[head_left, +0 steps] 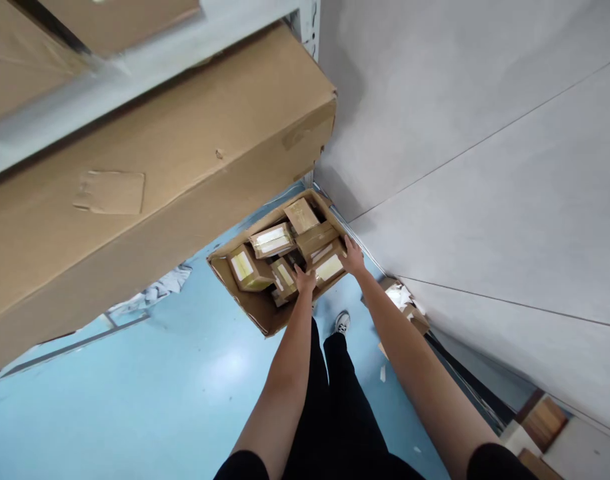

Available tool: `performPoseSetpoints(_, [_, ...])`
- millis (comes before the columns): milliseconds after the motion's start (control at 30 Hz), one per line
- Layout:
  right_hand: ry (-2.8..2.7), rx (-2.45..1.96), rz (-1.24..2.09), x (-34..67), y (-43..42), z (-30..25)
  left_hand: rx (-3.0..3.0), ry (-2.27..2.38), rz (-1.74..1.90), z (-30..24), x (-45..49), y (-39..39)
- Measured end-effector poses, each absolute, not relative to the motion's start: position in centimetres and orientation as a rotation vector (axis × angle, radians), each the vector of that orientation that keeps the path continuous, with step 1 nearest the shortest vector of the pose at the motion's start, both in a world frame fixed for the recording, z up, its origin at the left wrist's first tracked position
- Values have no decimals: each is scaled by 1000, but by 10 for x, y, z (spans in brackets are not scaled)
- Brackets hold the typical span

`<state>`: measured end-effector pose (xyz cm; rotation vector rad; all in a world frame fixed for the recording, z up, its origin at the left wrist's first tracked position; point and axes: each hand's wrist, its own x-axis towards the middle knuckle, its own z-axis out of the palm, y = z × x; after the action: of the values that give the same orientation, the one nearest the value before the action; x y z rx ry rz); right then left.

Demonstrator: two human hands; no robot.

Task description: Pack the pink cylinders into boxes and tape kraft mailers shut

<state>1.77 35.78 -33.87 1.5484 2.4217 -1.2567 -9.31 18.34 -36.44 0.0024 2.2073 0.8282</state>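
An open cardboard box [257, 308] is seen low over the blue floor [135, 387], ahead of and below the person, just beyond the shoe [341, 322]; whether it rests on the floor cannot be told. It is packed with small brown parcels [272, 240], several marked with pale labels. Its long axis runs slantwise, from the near left to the far right, so that one long edge is turned toward the person. Both arms are stretched down to that near edge. The left hand [305, 279] is placed about the middle of the edge, on a small parcel there; its fingers are bent over, but whether anything is gripped cannot be told. The right hand [353, 259] is laid at the right-hand corner of the same edge, fingers spread beside a labelled parcel [329, 268], and nothing is seen clasped in it. The two hands are found near each other, with the labelled parcel between them; the far long edge is reached by neither. A large carton [159, 180] under the shelf [135, 67] overhangs the box from the left, and a grey wall [459, 133] is seen close on the right
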Motion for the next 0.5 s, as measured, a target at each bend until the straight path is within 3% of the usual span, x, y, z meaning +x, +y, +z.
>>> performPoseSetpoints(200, [2596,1568,-1384,13,343,-271,437,2292,1068,-280,-132,200])
performPoseSetpoints(500, [2852,1750,-1403,61,322,-113,908,2080,1264,-144,-99,209])
